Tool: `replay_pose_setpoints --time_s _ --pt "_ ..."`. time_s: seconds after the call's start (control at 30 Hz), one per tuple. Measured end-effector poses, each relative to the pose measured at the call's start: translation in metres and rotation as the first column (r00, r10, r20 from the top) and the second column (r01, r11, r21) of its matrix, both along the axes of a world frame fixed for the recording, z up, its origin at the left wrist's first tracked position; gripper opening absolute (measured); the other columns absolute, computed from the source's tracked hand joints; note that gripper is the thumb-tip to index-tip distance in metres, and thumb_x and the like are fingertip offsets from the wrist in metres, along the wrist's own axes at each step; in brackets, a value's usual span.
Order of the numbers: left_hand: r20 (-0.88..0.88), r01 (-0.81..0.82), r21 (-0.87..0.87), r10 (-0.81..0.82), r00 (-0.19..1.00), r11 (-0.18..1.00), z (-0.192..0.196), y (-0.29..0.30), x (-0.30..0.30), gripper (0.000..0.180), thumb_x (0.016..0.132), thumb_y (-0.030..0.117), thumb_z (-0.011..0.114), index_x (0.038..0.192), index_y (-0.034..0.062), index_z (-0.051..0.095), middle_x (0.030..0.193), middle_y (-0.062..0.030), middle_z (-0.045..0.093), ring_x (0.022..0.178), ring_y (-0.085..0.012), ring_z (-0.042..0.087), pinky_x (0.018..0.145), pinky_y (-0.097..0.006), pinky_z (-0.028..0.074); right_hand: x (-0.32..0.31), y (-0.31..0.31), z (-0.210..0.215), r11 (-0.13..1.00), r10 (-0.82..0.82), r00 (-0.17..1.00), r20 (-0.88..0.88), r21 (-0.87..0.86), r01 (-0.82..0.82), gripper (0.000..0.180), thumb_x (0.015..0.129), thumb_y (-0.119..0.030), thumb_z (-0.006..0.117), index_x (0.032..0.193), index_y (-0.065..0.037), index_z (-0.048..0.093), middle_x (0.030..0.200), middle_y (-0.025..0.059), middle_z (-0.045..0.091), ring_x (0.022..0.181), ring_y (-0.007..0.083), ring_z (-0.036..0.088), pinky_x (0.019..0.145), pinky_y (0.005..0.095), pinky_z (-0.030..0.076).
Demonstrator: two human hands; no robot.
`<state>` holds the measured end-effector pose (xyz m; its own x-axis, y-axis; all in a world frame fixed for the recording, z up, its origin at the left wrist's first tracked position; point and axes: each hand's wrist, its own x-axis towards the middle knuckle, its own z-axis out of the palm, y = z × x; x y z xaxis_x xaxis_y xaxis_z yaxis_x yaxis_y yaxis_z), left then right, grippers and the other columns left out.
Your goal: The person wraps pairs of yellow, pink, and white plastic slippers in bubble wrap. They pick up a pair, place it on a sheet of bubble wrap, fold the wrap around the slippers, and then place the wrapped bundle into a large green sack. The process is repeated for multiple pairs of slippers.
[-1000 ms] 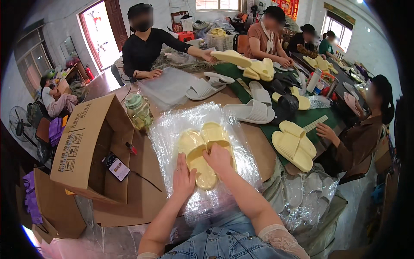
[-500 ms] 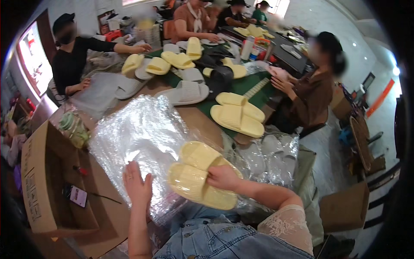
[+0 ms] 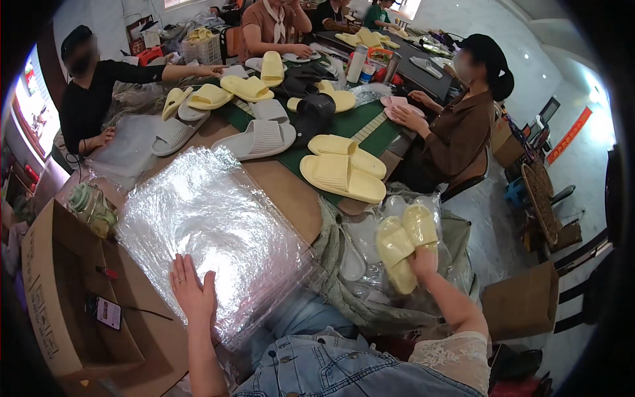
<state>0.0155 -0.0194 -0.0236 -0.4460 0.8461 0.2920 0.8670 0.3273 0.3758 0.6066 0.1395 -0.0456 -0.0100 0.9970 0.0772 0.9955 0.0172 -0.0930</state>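
My left hand (image 3: 194,290) lies with its fingers outstretched on a stack of clear plastic bags (image 3: 241,218) at the table's near edge. To the right, my right hand (image 3: 423,263) grips a pair of yellow slippers (image 3: 394,243) wrapped in clear plastic. It holds them over a grey-green sack (image 3: 331,241) in which wrapped pale slippers (image 3: 354,261) show. Beyond the sack, an unwrapped pair of yellow slippers (image 3: 347,177) rests on the table. Grey slippers (image 3: 258,139) and black slippers (image 3: 315,114) lie farther back.
An open cardboard box (image 3: 40,291) with a phone (image 3: 108,313) inside stands at the left, beside a glass jar (image 3: 92,208). Co-workers sit round the table; one at the right handles pink slippers (image 3: 399,106). Another cardboard box (image 3: 519,301) stands at the lower right.
My right hand has carried the wrapped yellow slippers rightward, from over the bag stack to the sack. My left hand has come down slightly left on the bags. The view has shifted.
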Motion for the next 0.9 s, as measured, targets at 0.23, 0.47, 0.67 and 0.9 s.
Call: replay_pose_setpoints --time_s 0.23,0.47,0.67,0.9 --pt "0.009 -0.011 0.001 0.011 1.0 1.0 0.003 0.001 0.002 0.068 0.09 0.037 0.062 0.145 0.0029 0.042 0.154 -0.0199 0.036 0.144 -0.0354 0.031 0.12 -0.049 0.017 -0.001 -0.012 -0.053 0.973 0.037 0.94 -0.339 -0.203 -0.112 0.029 0.084 -0.028 0.065 0.097 -0.002 0.065 0.083 0.0215 0.069 0.078 0.0407 0.067 0.073 0.0508 0.052" --pt "-0.014 -0.005 0.02 0.005 1.0 1.0 -0.003 0.0 0.001 0.068 0.089 0.037 0.063 0.145 0.0031 0.042 0.154 -0.0201 0.037 0.143 -0.0356 0.032 0.119 -0.049 0.018 -0.049 0.013 0.072 0.706 0.285 0.946 0.156 -0.701 -0.097 0.041 0.084 -0.046 0.061 0.089 -0.007 0.073 0.083 0.0163 0.071 0.079 0.0355 0.069 0.076 0.0455 0.054" --pt "-0.005 -0.02 0.039 0.02 1.0 0.999 0.0 0.0 0.002 0.07 0.088 0.04 0.064 0.142 0.0007 0.045 0.151 -0.0228 0.039 0.142 -0.0383 0.033 0.118 -0.051 0.019 -0.132 0.089 0.146 0.948 0.247 0.957 -0.149 -0.169 -0.271 0.029 0.079 -0.036 0.069 0.088 -0.009 0.076 0.081 0.0087 0.071 0.083 0.0303 0.068 0.078 0.0418 0.054" --pt "-0.013 -0.041 0.044 0.042 0.999 0.998 0.006 0.002 0.006 0.069 0.088 0.042 0.064 0.139 -0.0013 0.047 0.149 -0.0254 0.04 0.14 -0.0402 0.035 0.118 -0.052 0.019 -0.184 0.25 0.04 0.902 0.388 0.911 -0.138 0.262 -0.344 0.039 0.082 -0.025 0.067 0.117 -0.007 0.065 0.115 0.0181 0.058 0.108 0.0381 0.056 0.092 0.0472 0.048"
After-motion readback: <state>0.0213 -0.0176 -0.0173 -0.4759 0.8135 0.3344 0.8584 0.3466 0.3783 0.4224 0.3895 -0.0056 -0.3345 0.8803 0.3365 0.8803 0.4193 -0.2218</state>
